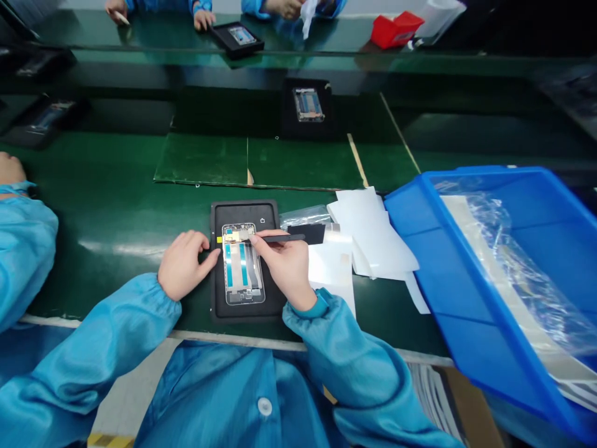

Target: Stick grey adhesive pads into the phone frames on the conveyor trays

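Note:
A smartphone frame (242,274) with exposed inner parts and blue strips lies face up in a black rubber tray (245,213). My right hand (284,264) pinches a slim black pen-like tool (280,238), whose tip reaches the gold-coloured top end of the phone frame. My left hand (184,264) rests on the tray's left edge, fingers loosely curled, holding nothing. A small yellow tag (219,239) sits just left of the frame's top corner. The tool's tip is partly hidden by my right fingers.
White sheets (373,233) lie right of the tray, beside a blue plastic bin (489,292) holding clear film. A neighbour's blue sleeve (23,249) intrudes at left. Across the green bench (107,249), other black trays (306,102) and a red box (396,30) stand near other people's hands (203,18).

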The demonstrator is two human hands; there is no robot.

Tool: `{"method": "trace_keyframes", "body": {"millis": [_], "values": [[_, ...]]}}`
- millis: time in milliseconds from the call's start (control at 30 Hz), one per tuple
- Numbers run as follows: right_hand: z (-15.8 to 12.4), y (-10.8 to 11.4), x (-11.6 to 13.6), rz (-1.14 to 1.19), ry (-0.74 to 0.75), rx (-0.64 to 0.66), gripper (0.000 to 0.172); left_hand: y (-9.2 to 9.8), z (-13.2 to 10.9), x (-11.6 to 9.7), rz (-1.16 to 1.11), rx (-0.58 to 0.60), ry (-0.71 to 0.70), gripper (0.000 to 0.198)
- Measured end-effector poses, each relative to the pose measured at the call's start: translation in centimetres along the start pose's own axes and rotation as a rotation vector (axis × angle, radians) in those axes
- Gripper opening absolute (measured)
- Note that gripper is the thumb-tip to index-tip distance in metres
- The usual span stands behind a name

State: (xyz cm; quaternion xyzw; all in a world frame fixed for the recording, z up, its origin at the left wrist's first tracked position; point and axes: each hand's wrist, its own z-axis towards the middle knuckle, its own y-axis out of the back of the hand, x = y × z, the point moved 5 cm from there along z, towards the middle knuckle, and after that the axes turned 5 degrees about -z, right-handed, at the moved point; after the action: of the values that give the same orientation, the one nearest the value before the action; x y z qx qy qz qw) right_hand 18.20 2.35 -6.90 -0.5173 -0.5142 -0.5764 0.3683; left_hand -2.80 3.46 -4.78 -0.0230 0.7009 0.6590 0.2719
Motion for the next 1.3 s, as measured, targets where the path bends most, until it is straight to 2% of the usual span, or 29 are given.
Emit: {"method": "trace_keyframes", "body": {"millis": [33,100,200,300,400,533,600,667,700,767,933,1033,1100,1167,1300], "values": [[0.1,-0.1,0.1,0.019,0.0,0.003,0.028,-0.3,-0.2,0.0,0.055,0.047,0.118,0.031],[0.1,-0.1,0.4,0.053,0.001,0.005,0.028,-1.0,-0.4,-0.5,0.154,0.174,0.26,0.032],[-0.1,0.6,1.3,0.079,0.02,0.011,0.027,-1.0,-0.2,-1.0,0.274,0.265,0.34,0.036],[-0.2,2.4,2.6,0.053,0.088,-0.003,0.025,0.1,-0.1,0.2,0.358,0.28,0.384,0.04],[0.2,5.4,3.4,0.007,0.173,-0.067,0.024,3.1,-0.9,3.7,0.434,0.264,0.453,0.04],[1.8,9.3,3.2,-0.021,0.23,-0.115,0.023,9.2,-1.6,8.3,0.587,0.19,0.594,0.035],[2.7,10.7,2.4,-0.041,0.249,-0.153,0.022,11.7,-0.5,8.8,0.663,0.119,0.615,0.031],[3.4,11.5,1.5,-0.062,0.285,-0.195,0.019,12.8,2.1,7.5,0.691,0.049,0.564,0.03],[3.6,11.7,1.0,-0.069,0.316,-0.215,0.018,12.6,3.9,6.3,0.682,0.022,0.516,0.031],[3.7,11.7,0.1,-0.085,0.416,-0.248,0.014,10.9,8.4,2.9,0.624,-0.004,0.402,0.033],[3.3,10.9,-1.0,-0.135,0.667,-0.255,0.006,2.4,21.4,-7.0,0.428,0.038,0.124,0.032],[3.1,10.9,-1.0,-0.117,0.736,-0.274,0.004,-2.2,27.6,-11.7,0.337,0.044,0.029,0.04],[3.1,10.9,-1.0,-0.099,0.769,-0.281,0.006,-4.4,30.6,-13.8,0.29,0.045,0.019,0.04],[3.1,10.9,-1.0,-0.095,0.788,-0.29,0.007,-5.8,32.8,-14.9,0.244,0.042,0.034,0.039],[2.9,10.8,-0.9,-0.101,0.829,-0.303,0.011,-6.4,34.9,-14.7,0.132,0.015,0.086,0.039]]}}
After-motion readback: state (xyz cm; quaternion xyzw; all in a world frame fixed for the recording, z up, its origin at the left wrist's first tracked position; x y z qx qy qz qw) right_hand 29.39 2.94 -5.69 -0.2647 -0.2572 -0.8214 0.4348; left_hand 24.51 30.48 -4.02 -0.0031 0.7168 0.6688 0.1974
